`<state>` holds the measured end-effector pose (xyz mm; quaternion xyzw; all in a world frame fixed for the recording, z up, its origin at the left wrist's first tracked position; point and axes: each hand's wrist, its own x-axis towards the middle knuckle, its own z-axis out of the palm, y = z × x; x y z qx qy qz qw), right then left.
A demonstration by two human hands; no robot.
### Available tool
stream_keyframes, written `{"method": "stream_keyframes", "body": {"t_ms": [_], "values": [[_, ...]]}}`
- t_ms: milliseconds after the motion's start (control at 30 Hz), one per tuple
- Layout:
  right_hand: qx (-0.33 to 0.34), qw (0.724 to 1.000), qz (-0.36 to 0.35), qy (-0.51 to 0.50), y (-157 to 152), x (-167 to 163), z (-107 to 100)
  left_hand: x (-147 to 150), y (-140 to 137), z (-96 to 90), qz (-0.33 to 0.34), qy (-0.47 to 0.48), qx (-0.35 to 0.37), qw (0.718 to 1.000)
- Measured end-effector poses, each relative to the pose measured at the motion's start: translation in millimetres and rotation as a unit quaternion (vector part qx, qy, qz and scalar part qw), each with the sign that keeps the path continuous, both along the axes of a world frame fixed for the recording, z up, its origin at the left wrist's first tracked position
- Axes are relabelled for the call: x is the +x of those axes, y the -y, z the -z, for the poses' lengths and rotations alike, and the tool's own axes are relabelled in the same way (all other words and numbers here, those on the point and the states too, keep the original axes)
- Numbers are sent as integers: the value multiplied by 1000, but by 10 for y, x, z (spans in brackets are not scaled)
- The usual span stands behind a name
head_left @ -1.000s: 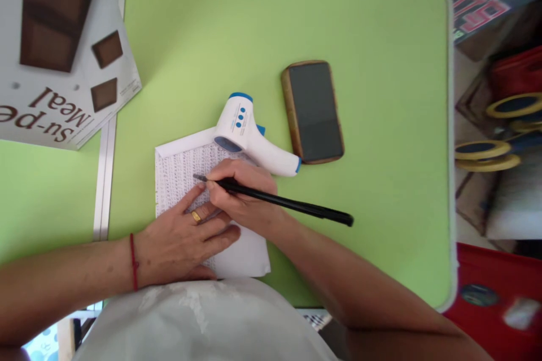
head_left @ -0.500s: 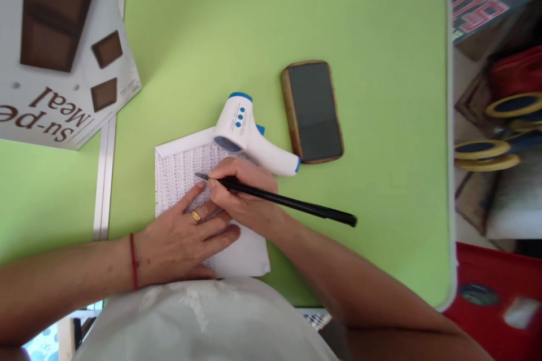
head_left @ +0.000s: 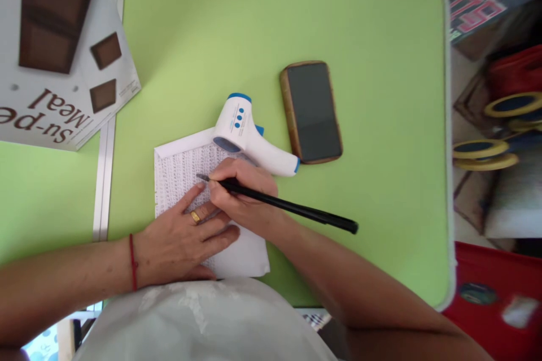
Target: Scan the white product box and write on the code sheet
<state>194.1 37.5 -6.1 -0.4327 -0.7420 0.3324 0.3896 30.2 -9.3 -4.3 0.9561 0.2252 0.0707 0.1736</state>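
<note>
A white sheet of paper [head_left: 249, 254], its upper part covered in rows of small handwriting, lies on the green table. My right hand [head_left: 248, 192] pinches a black pen [head_left: 292, 206], tip down on the written rows. Spread flat on the paper's lower left is my left hand [head_left: 182, 242], holding nothing, a ring on one finger. Its forefinger reaches close to the pen tip. A white and blue infrared thermometer [head_left: 249, 138] rests on the paper's top edge, just above my right hand. Right of it lies a phone [head_left: 315, 113] in a brown case, screen dark.
The green table [head_left: 381, 67] has a pale rim on its right. A white box [head_left: 84, 124] with brown pictures stands at the upper left, over a metal seam [head_left: 104, 180]. Beyond the right edge are yellow-handled scissors [head_left: 480, 149] and a red surface [head_left: 499, 271].
The pen tip has shifted very slightly to the right, and the pen's far end sits a little lower. My left hand stays in place on the paper.
</note>
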Motion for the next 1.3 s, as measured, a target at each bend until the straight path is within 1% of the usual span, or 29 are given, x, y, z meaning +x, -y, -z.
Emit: {"method": "stream_keyframes", "body": {"t_ms": [133, 200, 333, 433, 700, 933, 1033, 1133, 1300], "values": [[10, 999, 23, -27, 4, -8, 30, -3, 2, 5, 0, 2, 6, 1000], [17, 999, 36, -24, 5, -13, 37, -4, -2, 7, 1, 0, 5, 1000], [20, 999, 31, 0, 2, -14, 28, -8, -12, 10, 1, -4, 5, 1000], [19, 999, 27, -6, 1, -11, 19, -10, -12, 7, 1, -6, 6, 1000], [11, 999, 46, -17, 5, -8, 19, -2, -16, -2, -1, 0, 10, 1000], [12, 1000, 26, 8, -4, 4, -1, -9, -1, 3, 1, -4, 6, 1000], [9, 999, 31, 15, -2, 7, -1, -11, -5, 2, 3, -9, 6, 1000], [18, 999, 35, -8, 2, 5, 20, -9, -11, 3, 3, -6, 7, 1000], [8, 999, 10, -38, 3, 6, 62, -6, -8, 15, -1, 2, 0, 1000]]}}
